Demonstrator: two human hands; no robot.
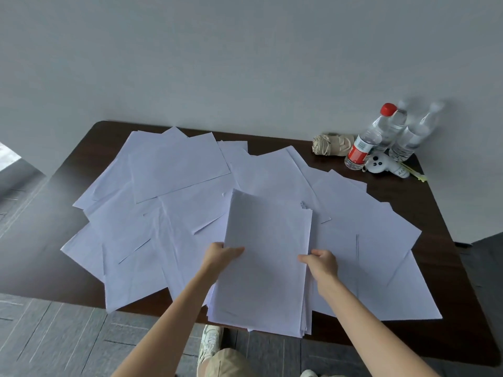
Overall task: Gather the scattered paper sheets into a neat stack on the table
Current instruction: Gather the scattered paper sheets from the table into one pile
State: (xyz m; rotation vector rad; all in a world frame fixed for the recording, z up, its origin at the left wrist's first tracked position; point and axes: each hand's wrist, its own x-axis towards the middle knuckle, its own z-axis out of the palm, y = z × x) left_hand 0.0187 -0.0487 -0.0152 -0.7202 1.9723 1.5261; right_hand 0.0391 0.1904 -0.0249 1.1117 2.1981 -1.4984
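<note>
A thick bundle of white paper sheets (268,257) is held above the near edge of the dark wooden table (446,268). My left hand (221,255) grips its left edge, thumb on top. My right hand (322,262) grips its right edge the same way. The bundle's edges are slightly uneven at the bottom right. Several loose white sheets (177,170) lie fanned and overlapping across the table, from the far left to the near right (381,268), under and around the bundle.
At the table's far right corner stand three water bottles (367,140), one with a red cap, beside a rolled beige cloth (330,144) and a small white plush toy (381,164). A grey wall rises behind. Grey floor tiles and my shoe (209,341) show below.
</note>
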